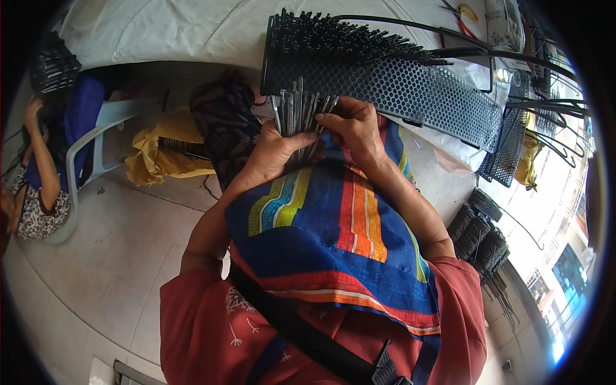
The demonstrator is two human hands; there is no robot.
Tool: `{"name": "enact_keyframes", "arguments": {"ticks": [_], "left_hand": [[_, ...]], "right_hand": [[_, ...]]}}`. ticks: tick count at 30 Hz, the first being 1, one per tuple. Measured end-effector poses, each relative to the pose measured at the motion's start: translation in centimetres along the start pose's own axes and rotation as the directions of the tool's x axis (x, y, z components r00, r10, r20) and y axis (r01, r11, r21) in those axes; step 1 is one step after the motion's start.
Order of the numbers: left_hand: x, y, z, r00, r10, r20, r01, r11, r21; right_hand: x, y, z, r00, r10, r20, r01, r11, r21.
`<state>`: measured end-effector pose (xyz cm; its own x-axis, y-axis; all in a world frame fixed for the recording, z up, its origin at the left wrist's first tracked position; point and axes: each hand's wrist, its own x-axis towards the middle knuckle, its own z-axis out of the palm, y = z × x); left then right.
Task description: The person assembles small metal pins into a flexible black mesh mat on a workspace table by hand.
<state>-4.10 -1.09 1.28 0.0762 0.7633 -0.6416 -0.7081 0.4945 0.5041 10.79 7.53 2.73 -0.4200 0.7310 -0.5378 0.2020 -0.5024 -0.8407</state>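
Observation:
A bundle of thin, silvery metal strips [296, 110] stands fanned upward above my lap. Around its lower left side wraps my left hand [276, 153], with the thumb laid across the front. My right hand [359, 131] is closed at the bundle's right edge, thumb and fingers pinching some of the strip ends. How many strips it grips cannot be made out. Just beyond the hands is a long black perforated metal tray [430, 93], tilted down to the right. Many thin black rods [346, 40] lie packed along its far side. A striped blue cloth [301, 247] covers my lap.
Orange-handled pliers [467, 20] lie on the white-covered table [173, 35]. At left, another person's arm [43, 151] shows beside a pale plastic chair [80, 173]. A yellow sack [151, 154] rests on the floor. Dark wire racks [481, 234] stand at right.

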Motion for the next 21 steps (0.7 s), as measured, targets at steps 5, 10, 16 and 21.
{"name": "enact_keyframes", "arguments": {"ticks": [5, 10, 16, 21], "left_hand": [[0.6, -0.5, -0.6, 0.996, 0.088, -0.010, -0.084, 0.980, 0.180], [0.3, -0.2, -0.2, 0.997, 0.071, -0.040, -0.070, 0.997, 0.036], [0.5, -1.0, -0.4, 0.986, 0.152, -0.070, -0.146, 0.986, 0.078], [1.1, -1.5, -1.8, 0.922, 0.363, -0.138, -0.308, 0.900, 0.309]], "right_hand": [[0.7, 0.1, -0.2, 0.999, -0.010, -0.047, 0.008, 0.999, -0.039], [0.8, 0.1, -0.1, 0.997, -0.046, -0.058, 0.043, 0.998, -0.047], [0.8, 0.5, -0.5, 0.999, -0.032, -0.031, 0.031, 0.999, -0.029], [0.5, -0.1, -0.6, 0.983, -0.113, -0.147, 0.135, 0.980, 0.146]]}}
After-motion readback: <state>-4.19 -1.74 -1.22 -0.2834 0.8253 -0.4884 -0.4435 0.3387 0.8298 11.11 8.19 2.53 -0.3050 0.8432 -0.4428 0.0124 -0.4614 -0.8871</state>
